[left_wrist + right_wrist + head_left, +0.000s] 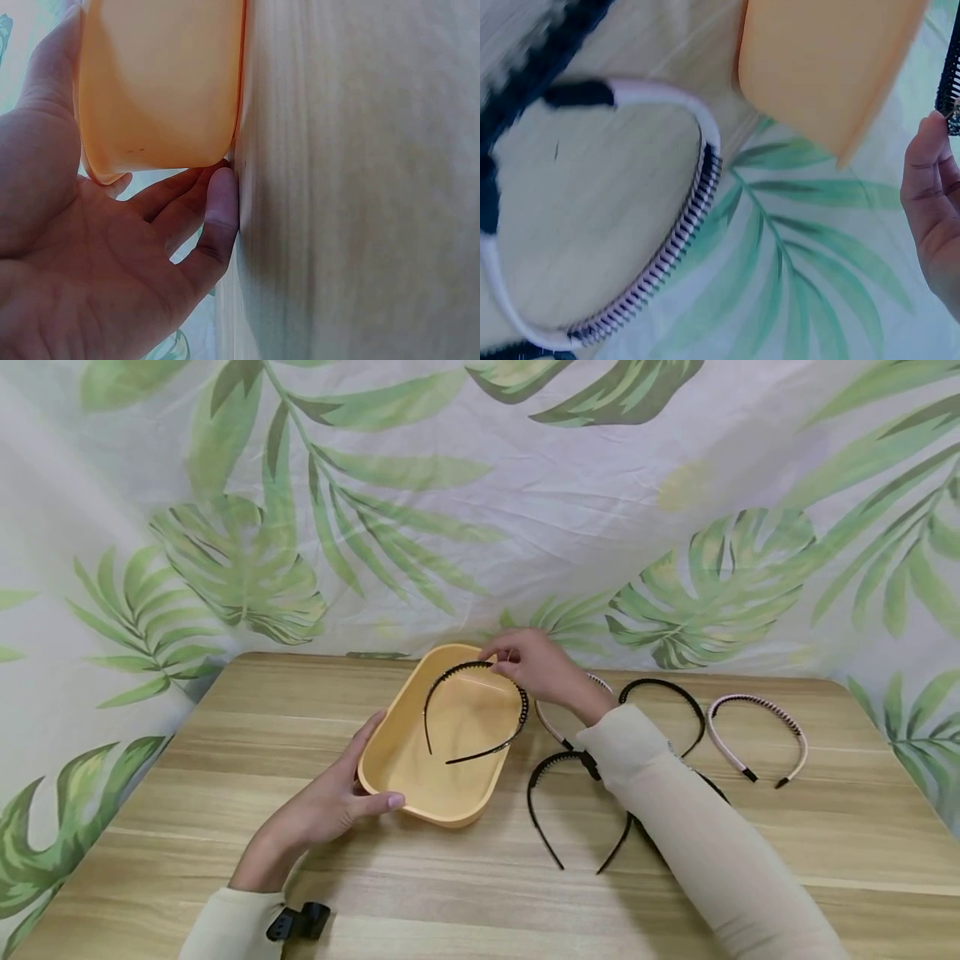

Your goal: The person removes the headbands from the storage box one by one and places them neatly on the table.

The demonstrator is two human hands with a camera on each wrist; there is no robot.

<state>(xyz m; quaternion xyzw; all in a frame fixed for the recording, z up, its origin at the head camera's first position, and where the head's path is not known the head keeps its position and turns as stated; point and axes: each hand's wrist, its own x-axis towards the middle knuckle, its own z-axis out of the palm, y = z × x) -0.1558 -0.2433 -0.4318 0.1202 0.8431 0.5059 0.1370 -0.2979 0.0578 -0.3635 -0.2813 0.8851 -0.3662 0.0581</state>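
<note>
A black headband [522,703] with small teeth hangs over the yellow-orange plastic basin [420,789], its two ends pointing down into it. My right hand [536,667] pinches the band near the top, above the basin's far right rim. At the right edge of the right wrist view, the fingertips of that hand [934,206] hold part of the toothed black band [949,79]. The left hand [330,802] grips the basin's near left end, thumb on the near rim and fingers along the outer side. In the left wrist view the basin [161,82] looks slightly tilted, close to the tabletop.
More headbands lie right of the basin on the wooden table [300,693]: a black one [531,802] in front, another black one [662,682] behind, a pale pink one [804,750] farthest right. A pale one [684,217] lies partly under my right wrist. Leaf-patterned cloth [570,527] hangs behind.
</note>
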